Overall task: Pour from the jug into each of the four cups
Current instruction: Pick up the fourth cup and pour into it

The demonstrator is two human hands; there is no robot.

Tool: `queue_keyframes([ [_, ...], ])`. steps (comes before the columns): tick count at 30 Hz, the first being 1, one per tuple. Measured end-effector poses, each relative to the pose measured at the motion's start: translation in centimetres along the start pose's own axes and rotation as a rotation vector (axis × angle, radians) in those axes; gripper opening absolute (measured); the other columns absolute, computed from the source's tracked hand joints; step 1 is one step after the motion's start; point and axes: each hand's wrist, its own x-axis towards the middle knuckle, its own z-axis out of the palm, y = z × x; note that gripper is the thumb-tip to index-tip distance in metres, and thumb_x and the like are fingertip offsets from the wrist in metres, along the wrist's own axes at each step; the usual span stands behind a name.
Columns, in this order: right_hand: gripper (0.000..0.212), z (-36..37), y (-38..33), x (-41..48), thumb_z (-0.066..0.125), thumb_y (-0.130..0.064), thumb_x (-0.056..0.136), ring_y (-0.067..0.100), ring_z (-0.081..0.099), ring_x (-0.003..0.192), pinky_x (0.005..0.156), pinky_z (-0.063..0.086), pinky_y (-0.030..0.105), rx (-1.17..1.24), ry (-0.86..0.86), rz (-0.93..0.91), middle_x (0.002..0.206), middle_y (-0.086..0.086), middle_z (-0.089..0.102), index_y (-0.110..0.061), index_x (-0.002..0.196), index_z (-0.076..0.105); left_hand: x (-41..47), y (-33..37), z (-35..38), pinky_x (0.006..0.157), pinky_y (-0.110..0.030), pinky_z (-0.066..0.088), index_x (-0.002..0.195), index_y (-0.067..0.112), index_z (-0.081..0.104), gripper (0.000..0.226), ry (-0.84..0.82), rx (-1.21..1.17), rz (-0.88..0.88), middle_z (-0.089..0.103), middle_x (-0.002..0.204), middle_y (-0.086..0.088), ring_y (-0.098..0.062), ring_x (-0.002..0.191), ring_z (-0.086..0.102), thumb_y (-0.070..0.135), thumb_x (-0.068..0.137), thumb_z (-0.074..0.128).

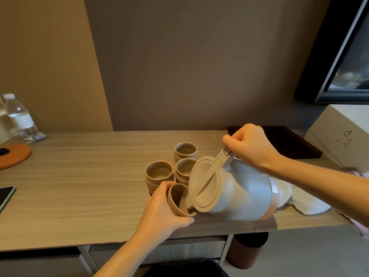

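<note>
My right hand [251,144] grips the handle of a grey jug [243,194] with a tan lid, tipped steeply leftward so its spout meets a tan cup [177,198]. My left hand [163,208] holds that cup tilted toward the spout, just above the wooden table [79,176]. A thin stream runs into it. Three more tan cups stand upright behind: one at the left [159,172], one in the middle [184,169] partly hidden by the lid, one at the back [185,151]. Each shows liquid inside.
A water bottle [21,116] and an orange round pad [14,156] sit at the far left, a phone [6,195] at the left edge. A dark tray [289,142], a white box [343,134] and a white cloth [305,200] lie to the right.
</note>
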Motion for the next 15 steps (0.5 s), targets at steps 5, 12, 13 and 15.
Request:
queue_keyframes([
  [5,0.047,0.05,-0.25,-0.06,0.054,-0.025,0.084,0.038,0.065,0.059,0.056,0.054,0.048,-0.003,0.004,0.002,0.056,0.023,0.064,0.0,0.044,0.057,-0.07,-0.02,-0.1,0.076,-0.012,0.049,0.106,0.046,0.041,0.079,0.0,-0.007,0.003,0.057,0.106,0.025,0.0,0.099,0.058,0.037,0.049,0.094],
  [12,0.048,-0.02,-0.54,0.01,0.054,-0.024,0.086,0.036,0.064,0.058,0.053,0.052,0.043,-0.012,0.003,-0.02,0.057,0.023,0.064,-0.006,0.042,0.056,0.02,0.07,-0.13,0.072,-0.01,0.047,0.107,0.045,0.041,0.08,0.0,-0.01,-0.015,0.057,0.106,0.025,0.0,0.098,0.058,0.037,0.049,0.095],
  [13,0.048,-0.02,-0.58,0.03,0.054,-0.024,0.086,0.036,0.064,0.057,0.053,0.051,0.041,-0.015,0.005,-0.028,0.056,0.022,0.063,-0.008,0.041,0.055,0.03,0.11,-0.13,0.071,-0.009,0.047,0.107,0.045,0.041,0.08,0.001,-0.011,-0.016,0.057,0.106,0.025,0.0,0.097,0.058,0.038,0.049,0.095],
  [15,0.048,0.0,-0.63,0.09,0.054,-0.024,0.086,0.036,0.064,0.057,0.052,0.052,0.042,-0.02,0.006,-0.043,0.054,0.022,0.062,-0.012,0.04,0.052,0.1,0.19,-0.14,0.072,-0.01,0.047,0.11,0.043,0.041,0.081,0.003,-0.017,-0.019,0.057,0.106,0.024,-0.001,0.098,0.059,0.037,0.05,0.095],
])
